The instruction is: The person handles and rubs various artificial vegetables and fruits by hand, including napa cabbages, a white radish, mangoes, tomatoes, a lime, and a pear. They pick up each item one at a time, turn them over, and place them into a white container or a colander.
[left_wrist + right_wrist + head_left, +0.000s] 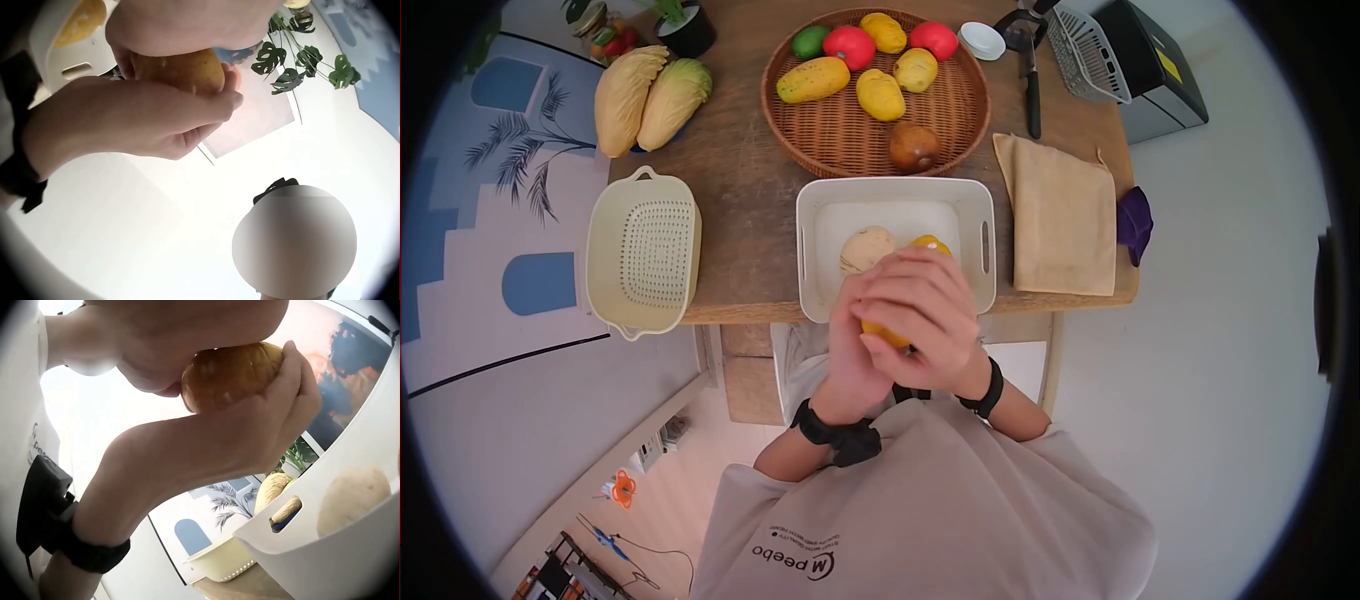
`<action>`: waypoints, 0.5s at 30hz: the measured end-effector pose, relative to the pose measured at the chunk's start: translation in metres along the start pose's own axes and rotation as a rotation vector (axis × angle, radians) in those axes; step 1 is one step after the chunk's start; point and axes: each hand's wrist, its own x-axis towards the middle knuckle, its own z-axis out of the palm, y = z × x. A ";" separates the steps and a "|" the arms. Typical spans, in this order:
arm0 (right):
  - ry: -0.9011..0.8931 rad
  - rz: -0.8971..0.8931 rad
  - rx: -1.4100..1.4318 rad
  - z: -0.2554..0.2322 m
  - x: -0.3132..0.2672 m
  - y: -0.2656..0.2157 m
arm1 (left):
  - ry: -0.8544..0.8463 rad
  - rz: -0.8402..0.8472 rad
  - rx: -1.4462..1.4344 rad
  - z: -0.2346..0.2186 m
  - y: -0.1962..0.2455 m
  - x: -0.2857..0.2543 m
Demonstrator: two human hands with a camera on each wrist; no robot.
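Observation:
Between both hands is a smooth, oval yellow-orange fruit (231,378), held close in front of the body over the near edge of a white basin (809,290). My left hand (852,345) cups it from the left, fingers curled round it in the right wrist view. Over it from the right wraps my right hand (925,318), its fingers curled; they hide most of the fruit in the head view. Behind the hands, the basin holds a beige roundish item (866,247) and another yellow fruit (930,243), both partly covered by the hands in the head view.
A wicker tray (820,135) of several fruits stands beyond the basin. To the left are a pale yellow colander (655,250) and cabbages (675,100). On the right lie a folded tan cloth (1060,220), a purple item (1135,222) and a knife (1033,100).

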 end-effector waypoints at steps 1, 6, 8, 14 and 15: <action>-0.019 0.007 0.003 0.001 -0.002 -0.001 | 0.037 0.006 0.036 0.003 0.000 -0.002; 0.035 0.040 -0.043 -0.008 0.009 0.014 | 0.219 0.020 0.217 0.030 0.005 -0.017; 0.018 0.088 -0.034 -0.012 0.012 0.014 | 0.286 0.002 0.259 0.039 0.004 -0.012; -0.030 0.034 0.023 -0.007 0.001 0.001 | -0.182 0.195 0.496 0.027 0.015 -0.001; 0.040 0.104 0.037 -0.007 0.002 0.001 | -0.169 0.163 0.466 0.028 0.017 -0.002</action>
